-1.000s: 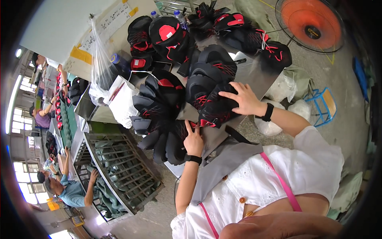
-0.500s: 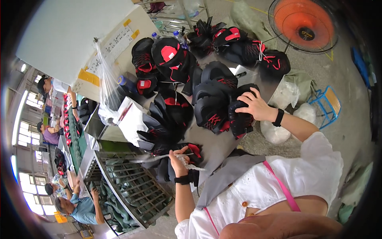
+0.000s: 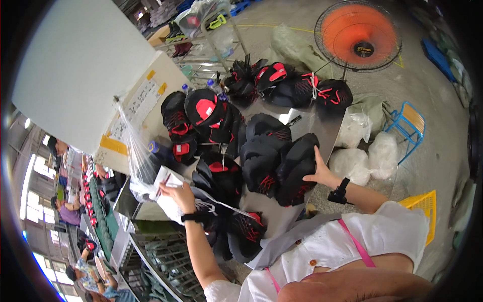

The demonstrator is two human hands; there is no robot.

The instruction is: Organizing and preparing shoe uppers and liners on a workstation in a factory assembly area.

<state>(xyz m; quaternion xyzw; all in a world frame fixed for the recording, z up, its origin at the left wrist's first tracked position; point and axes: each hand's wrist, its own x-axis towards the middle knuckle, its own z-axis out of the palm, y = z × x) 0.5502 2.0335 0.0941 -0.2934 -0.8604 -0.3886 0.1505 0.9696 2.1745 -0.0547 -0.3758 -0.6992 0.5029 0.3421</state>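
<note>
My left hand is closed in a pinch around a thin reddish pen, over white paper at the left of the metal table. From beside that wrist, a white tie strip runs across black shoe uppers. My right hand is open, thumb and forefinger apart, against the right side of a stack of black uppers with red lacing. Nearer me lies another black upper with red lining.
More tied uppers stand along the table's far side. A clear plastic bag hangs at the left above a slatted metal rack. To the right are an orange fan, stuffed clear bags, a blue stool and a yellow crate.
My left hand has moved from the near uppers to the paper and taken hold of the pen. My right hand has slid off the stack's top to its side. The view has shifted.
</note>
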